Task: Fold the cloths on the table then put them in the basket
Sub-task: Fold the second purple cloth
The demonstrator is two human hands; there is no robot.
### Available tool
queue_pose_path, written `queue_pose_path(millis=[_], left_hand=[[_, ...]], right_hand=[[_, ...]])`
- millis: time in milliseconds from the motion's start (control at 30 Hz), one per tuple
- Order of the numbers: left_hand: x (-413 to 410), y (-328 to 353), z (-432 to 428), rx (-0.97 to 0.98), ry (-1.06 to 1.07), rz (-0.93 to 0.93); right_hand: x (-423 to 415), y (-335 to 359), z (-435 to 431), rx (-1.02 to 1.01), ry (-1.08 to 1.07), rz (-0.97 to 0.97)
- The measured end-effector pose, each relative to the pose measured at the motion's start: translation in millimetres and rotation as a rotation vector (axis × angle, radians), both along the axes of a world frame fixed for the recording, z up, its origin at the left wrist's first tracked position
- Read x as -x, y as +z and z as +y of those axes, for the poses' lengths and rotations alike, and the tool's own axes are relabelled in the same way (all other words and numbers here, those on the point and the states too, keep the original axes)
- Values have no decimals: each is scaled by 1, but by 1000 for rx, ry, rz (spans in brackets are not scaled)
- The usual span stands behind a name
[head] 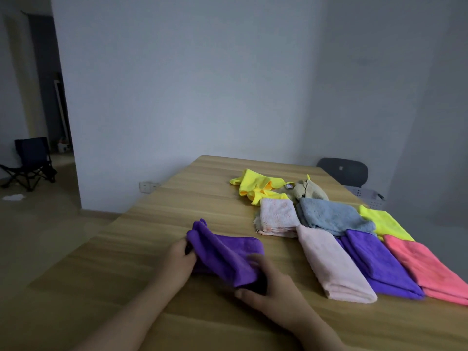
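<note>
A purple cloth (222,252) lies partly folded on the wooden table (152,236). My left hand (178,259) grips its left edge and my right hand (271,285) grips its near right corner. To the right lie folded cloths: light pink (331,264), purple (377,262), coral (430,267), blue-grey (331,215), yellow-green (382,220) and a pale pink one (277,216). Farther back sit a crumpled yellow cloth (255,186) and a beige cloth (309,190). A pale perforated basket (367,195) shows beyond the table's far right edge.
A dark chair back (342,171) stands behind the basket. A folding chair (31,163) sits on the floor at the far left near a doorway. A wall socket (148,186) is on the wall by the table's left edge.
</note>
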State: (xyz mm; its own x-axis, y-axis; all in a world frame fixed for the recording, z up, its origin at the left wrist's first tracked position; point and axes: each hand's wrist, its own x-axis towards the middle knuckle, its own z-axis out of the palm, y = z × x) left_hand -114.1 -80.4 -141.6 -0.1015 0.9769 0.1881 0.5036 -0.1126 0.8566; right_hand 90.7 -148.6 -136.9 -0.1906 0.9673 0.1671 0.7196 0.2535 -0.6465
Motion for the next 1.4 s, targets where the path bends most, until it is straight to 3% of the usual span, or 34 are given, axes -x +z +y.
queue_pose_path(millis=[67, 167, 333, 433, 533, 667, 867, 967, 1100, 1233, 1400], left_hand=[[-10, 0, 8, 10, 81, 35], [-20, 1, 9, 10, 187, 95], [-17, 0, 6, -56, -22, -212], [-17, -1, 8, -117, -152, -319], [-20, -3, 13, -208, -235, -148], [-22, -2, 18, -157, -265, -13], [-19, 1, 14, -67, -187, -107], [-20, 1, 14, -54, -73, -160], [-30, 2, 15, -30, 72, 33], [-40, 3, 20, 9, 68, 207], [-35, 3, 29, -3, 59, 136]], right_hand=[[4, 1, 11, -50, -159, 24], [8, 10, 25, 13, -379, 293], [11, 8, 40, 14, -565, 334], [11, 6, 46, 20, -592, 401], [6, 8, 48, 10, -605, 435], [3, 10, 48, -21, -580, 434], [3, 11, 48, -22, -436, 509], [5, 10, 49, 33, -408, 424], [9, 8, 48, -7, -478, 283], [15, 8, 51, -14, -530, 83], [16, 5, 57, -32, -565, -53]])
